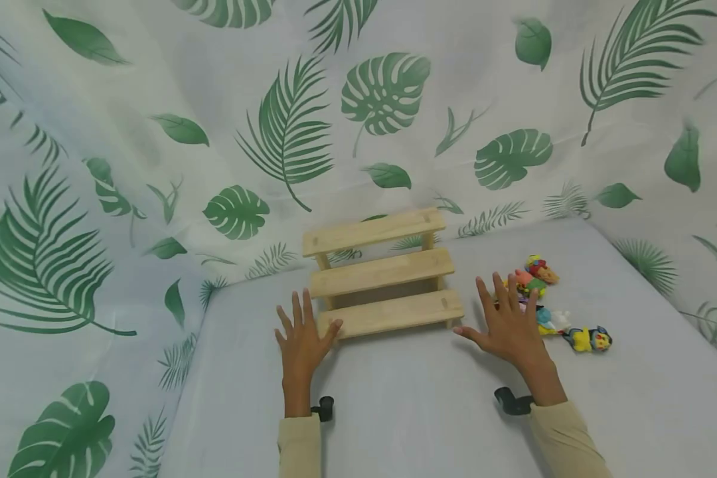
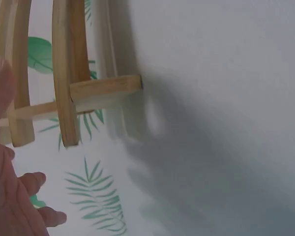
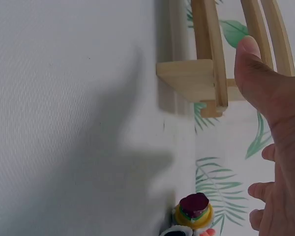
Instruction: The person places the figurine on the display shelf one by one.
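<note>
Standing in the middle of the head view, a wooden rack (image 1: 384,271) with three planks, arranged like steps, is on the white table (image 1: 394,418), near the leaf-printed cloth (image 1: 406,166) which forms the background. At its lower left, the left hand (image 1: 303,345) has its fingers spread wide and grips nothing. Its thumb overlaps the left end of the lowest plank in this view, but I cannot tell if it touches the wood. On the right side of the rack, the right hand (image 1: 510,330) also has wide fingers and holds nothing; its thumb points to the right end of the lowest plank, with a small gap visible between them. Behind and beside this hand, at the right of the frame, small colourful toys (image 1: 545,317) lie in a group, partly covered by the fingers. One toy figure in yellow, blue and black (image 1: 588,340) lies at the lower right of this group. Each wrist has a black device, and both forearms wear beige sleeves (image 1: 299,445). In the left wrist view, the rack appears at the upper left and the hand at the left edge. In the right wrist view, the rack is at the upper right, and a toy with a dark red top (image 3: 194,205) is at the bottom.
</note>
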Available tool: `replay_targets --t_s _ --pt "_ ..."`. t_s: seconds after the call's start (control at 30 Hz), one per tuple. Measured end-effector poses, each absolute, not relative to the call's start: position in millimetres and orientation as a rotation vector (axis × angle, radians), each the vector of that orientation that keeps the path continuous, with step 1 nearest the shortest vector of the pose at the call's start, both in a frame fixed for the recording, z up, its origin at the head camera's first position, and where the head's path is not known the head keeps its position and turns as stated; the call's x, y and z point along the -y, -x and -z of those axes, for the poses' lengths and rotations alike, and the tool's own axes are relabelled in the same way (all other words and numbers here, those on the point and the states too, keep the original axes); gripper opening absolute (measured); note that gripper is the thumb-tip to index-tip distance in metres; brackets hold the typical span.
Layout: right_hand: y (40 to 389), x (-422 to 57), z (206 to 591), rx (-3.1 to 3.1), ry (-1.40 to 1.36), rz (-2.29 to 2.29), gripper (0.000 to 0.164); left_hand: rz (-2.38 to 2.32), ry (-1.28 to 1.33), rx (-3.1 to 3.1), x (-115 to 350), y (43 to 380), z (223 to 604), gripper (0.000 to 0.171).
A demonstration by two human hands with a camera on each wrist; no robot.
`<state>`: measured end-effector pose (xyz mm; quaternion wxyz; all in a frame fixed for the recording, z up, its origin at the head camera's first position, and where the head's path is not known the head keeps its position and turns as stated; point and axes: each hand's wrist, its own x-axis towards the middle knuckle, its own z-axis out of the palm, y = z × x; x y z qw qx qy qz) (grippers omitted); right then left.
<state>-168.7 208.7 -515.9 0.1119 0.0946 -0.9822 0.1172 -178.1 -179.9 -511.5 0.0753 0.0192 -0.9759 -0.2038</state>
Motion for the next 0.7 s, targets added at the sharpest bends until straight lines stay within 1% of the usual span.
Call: replay_targets --t_s 0.1,0.17,0.27,0.43,0.63,0.7 --pt "167.4 -212.1 513.6 2.850 -0.268 -0.359 0.104 0.634 -0.012 2.851 175.1 182.7 510.3 0.085" --pt "167.3 -215.1 511.8 2.793 -0.269 -0.364 0.097 0.684 0.012 2.798 171.9 186.3 509.3 0.075" --pt "167.9 -219.7 508.5 2.684 -0.280 -0.359 0.081 0.834 0.005 2.745 169.8 190.3 509.4 0.064" --pt "165.8 -232.3 504.0 2.525 -0.253 -0.432 0.054 1.149 -0.074 2.595 169.3 196.9 511.8 0.050" --pt "153.2 -249.2 503.5 2.496 -0.033 -0.557 0.031 1.461 -0.165 2.334 167.6 209.9 513.8 0.035" --pt "147.2 -254.8 505.5 2.491 0.059 -0.597 0.025 1.514 -0.205 2.303 166.9 212.6 514.1 0.031"
